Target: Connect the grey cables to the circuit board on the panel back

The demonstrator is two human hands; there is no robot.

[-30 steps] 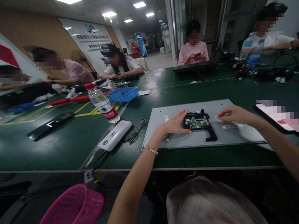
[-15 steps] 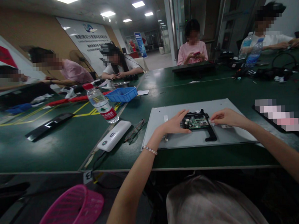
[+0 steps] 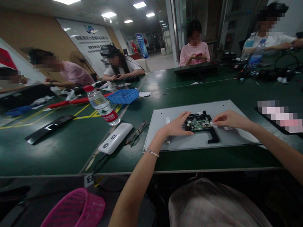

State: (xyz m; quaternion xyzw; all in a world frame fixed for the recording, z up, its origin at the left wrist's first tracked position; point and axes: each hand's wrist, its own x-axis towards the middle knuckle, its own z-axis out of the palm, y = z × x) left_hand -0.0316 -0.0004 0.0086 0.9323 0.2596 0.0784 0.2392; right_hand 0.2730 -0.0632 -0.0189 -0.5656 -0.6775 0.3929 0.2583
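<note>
A green circuit board (image 3: 199, 125) sits in a black plastic frame (image 3: 213, 136) that lies on a grey metal panel (image 3: 192, 143). My left hand (image 3: 176, 126) spans the frame's left end, with the thumb along the near edge and the fingers at the far edge. At the board's right side my right hand (image 3: 227, 119) is closed in a pinch on a small white piece (image 3: 214, 125). Whether that piece is a cable or a strip of tape I cannot tell. Part of the frame's left end is hidden under my left hand.
Left of the panel lie glasses (image 3: 136, 134), a white power bank (image 3: 115, 138) and a water bottle (image 3: 103, 107). A blue tray (image 3: 123, 96) stands farther back. A phone (image 3: 283, 118) lies to the right. Below the table edge is a pink basket (image 3: 95, 205). Several people sit around.
Both hands keep almost the same place on the frame and the white piece. The view has shifted only slightly.
</note>
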